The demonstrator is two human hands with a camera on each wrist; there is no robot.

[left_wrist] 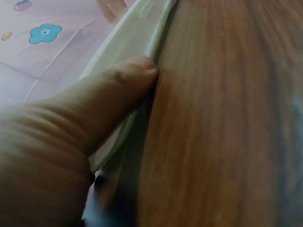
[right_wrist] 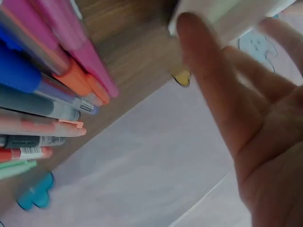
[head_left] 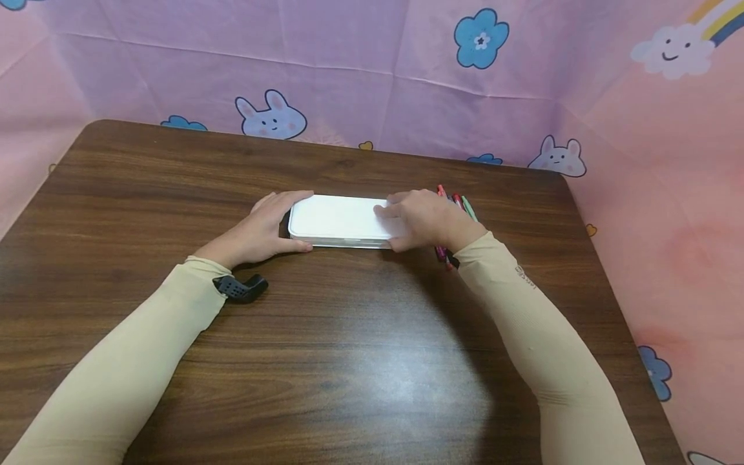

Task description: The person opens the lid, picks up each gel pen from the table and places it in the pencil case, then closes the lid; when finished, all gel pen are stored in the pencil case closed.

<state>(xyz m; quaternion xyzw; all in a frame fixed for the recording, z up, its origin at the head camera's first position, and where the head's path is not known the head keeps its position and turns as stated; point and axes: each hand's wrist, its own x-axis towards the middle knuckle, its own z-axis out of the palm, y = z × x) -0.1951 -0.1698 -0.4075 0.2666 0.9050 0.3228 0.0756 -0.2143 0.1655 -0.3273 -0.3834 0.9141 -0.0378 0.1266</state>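
1 white case (head_left: 340,221) lies flat near the middle of the wooden table (head_left: 349,361), its lid closed, its long axis running left to right across the person's view. Its right end is hidden under the right hand (head_left: 427,219), and its left end sits inside the curve of the left hand (head_left: 264,229), so neither short edge shows fully in the head view. The left wrist view shows only a blurred strip of the case's near edge, with the thumb (left_wrist: 118,90) pressed against it. The left hand clasps that end, fingers behind and thumb in front. The right hand lies over the lid with fingers curled down the far and near sides, grasping it; the right wrist view is blurred, and 1 finger (right_wrist: 208,71) touches the case's corner there. Just right of the case, a bunch of coloured pens (head_left: 459,203) lies mostly covered by the right wrist, pointing away from the person. A pink patterned cloth (head_left: 407,64) backs the table.
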